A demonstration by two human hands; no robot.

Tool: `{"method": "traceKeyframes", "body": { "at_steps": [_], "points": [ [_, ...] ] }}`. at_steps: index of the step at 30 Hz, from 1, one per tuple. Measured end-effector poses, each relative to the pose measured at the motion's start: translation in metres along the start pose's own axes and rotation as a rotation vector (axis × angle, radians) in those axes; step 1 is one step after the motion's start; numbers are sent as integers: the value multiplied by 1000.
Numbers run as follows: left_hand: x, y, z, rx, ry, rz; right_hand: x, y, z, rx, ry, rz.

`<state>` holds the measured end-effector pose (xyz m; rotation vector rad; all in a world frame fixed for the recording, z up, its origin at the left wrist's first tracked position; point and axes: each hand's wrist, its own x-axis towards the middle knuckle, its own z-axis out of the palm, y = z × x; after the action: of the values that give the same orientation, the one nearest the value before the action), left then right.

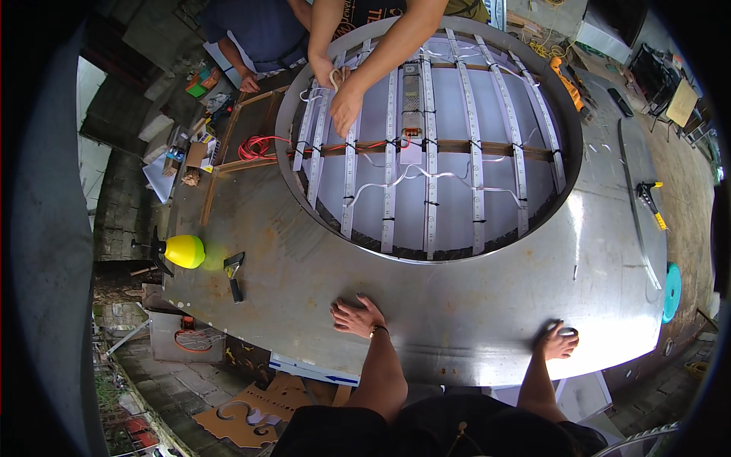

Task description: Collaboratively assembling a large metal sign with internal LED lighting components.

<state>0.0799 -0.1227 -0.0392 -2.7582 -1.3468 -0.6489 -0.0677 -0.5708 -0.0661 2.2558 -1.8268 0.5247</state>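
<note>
My left hand (356,317) rests on the bare metal tabletop (457,297) with its fingers spread, holding nothing; a dark band circles the wrist. Farther right, my right hand (561,341) is on the same surface near its front edge, fingers curled. A small grey rounded patch shows between thumb and fingers; what it is I cannot make out. Beyond my hands stands a large round metal frame (567,199). LED strips (430,171) run across it in rows, joined by white wires, with a power supply (412,99) among them.
Another person's hands (346,107) work over the frame's far left; a second person stands beside them. On the table are a yellow spray bottle (184,251), a scraper (234,276), red wire (257,147), a yellow-and-black clamp (651,204) and an orange tool (567,84).
</note>
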Motion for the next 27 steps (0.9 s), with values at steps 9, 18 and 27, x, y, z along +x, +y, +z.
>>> {"method": "traceKeyframes", "body": {
  "at_steps": [9,18,27],
  "points": [
    [0,0,-1,-11,8,10,0,-2,-4,20,-24,13],
    [0,1,-3,9,-8,5,0,-4,-8,22,-35,15],
    [-1,2,-5,-41,-109,-27,1,0,-4,15,-57,35]
  ]
}}
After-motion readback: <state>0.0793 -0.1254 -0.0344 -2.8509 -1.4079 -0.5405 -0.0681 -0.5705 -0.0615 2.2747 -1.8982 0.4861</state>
